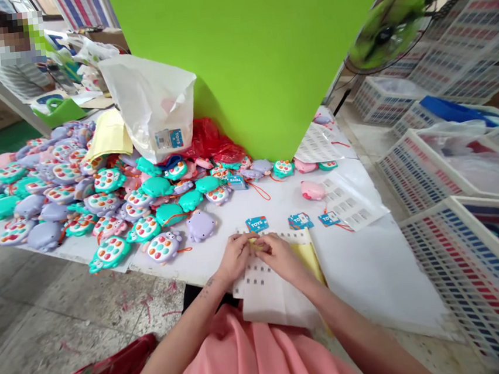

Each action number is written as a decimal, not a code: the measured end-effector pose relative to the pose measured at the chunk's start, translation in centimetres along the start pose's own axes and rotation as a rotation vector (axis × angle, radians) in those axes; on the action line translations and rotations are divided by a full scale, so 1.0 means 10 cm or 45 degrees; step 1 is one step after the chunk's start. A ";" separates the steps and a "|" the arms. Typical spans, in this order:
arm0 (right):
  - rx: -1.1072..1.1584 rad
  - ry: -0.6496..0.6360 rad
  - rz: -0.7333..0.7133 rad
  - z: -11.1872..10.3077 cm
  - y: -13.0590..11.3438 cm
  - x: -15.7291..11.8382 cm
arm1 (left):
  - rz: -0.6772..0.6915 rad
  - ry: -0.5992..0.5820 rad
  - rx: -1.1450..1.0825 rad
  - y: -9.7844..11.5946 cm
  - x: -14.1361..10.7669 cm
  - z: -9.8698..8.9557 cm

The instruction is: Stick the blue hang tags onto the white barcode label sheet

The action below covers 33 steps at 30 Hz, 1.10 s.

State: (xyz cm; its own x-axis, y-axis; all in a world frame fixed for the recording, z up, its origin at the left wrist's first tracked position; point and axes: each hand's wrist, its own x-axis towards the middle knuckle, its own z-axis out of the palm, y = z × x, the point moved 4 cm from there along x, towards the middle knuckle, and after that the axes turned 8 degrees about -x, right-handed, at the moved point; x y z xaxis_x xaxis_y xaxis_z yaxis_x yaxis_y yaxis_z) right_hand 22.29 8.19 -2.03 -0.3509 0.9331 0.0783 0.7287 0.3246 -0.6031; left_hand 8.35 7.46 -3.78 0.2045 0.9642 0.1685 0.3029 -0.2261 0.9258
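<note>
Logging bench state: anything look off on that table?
One pink toy lies alone on the white covering, beside a printed sheet and apart from the heap of toys, so it looks stray.

Left hand, right hand over white label sheet, pinching small yellow piece; blue TOYS tags just beyond.

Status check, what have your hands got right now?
Left hand and right hand closed on small yellow item, unclear what. White label sheet underneath. Blue TOYS tag just beyond.
</note>
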 end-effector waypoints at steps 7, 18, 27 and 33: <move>-0.232 0.158 -0.229 -0.03 -0.14 -0.12 | -0.051 0.000 -0.070 0.01 0.01 -0.04; -0.428 0.228 -0.417 0.02 -0.30 -0.25 | -0.058 -0.019 -0.146 0.05 0.02 -0.06; -0.268 0.281 -0.265 0.02 -0.22 -0.20 | -0.069 -0.033 -0.151 -0.02 0.02 -0.05; -0.564 0.257 -0.413 0.06 -0.25 -0.25 | -0.159 -0.067 -0.282 -0.01 0.06 -0.05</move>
State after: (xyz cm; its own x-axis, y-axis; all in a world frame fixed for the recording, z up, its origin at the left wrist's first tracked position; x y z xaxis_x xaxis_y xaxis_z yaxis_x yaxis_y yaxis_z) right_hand 20.98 4.94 -1.20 -0.5100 0.7721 0.3792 0.7942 0.5920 -0.1372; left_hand 8.01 8.09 -3.64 0.2283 0.9729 0.0360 0.1188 -0.0646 0.9908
